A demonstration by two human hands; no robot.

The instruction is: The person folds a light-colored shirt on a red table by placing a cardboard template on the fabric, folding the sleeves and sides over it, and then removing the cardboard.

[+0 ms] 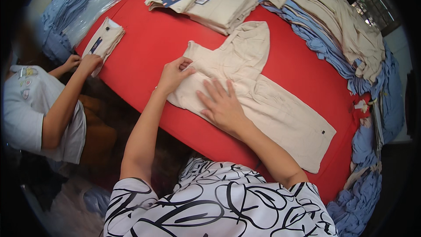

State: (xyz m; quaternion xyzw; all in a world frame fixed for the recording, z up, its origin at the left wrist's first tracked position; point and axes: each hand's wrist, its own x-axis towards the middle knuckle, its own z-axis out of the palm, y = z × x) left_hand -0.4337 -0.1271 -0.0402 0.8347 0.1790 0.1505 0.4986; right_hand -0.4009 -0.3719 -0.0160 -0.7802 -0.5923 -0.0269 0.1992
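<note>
A beige garment (280,109) lies on the red table in front of me, one sleeve-like part (250,44) pointing away and its long body reaching to the right. A small dark label sits near its right end. My left hand (174,75) is closed at the garment's left edge, thumb and fingers pinching the cloth. Flat on the middle of the garment rests my right hand (223,105), its fingers spread and holding nothing.
Folded beige garments with dark blue tags (210,0) are stacked at the far side of the red table (144,52). At left, another person's hands (90,63) touch a folded beige garment (105,39). Blue garments (70,13) and beige ones (337,26) pile around the rim.
</note>
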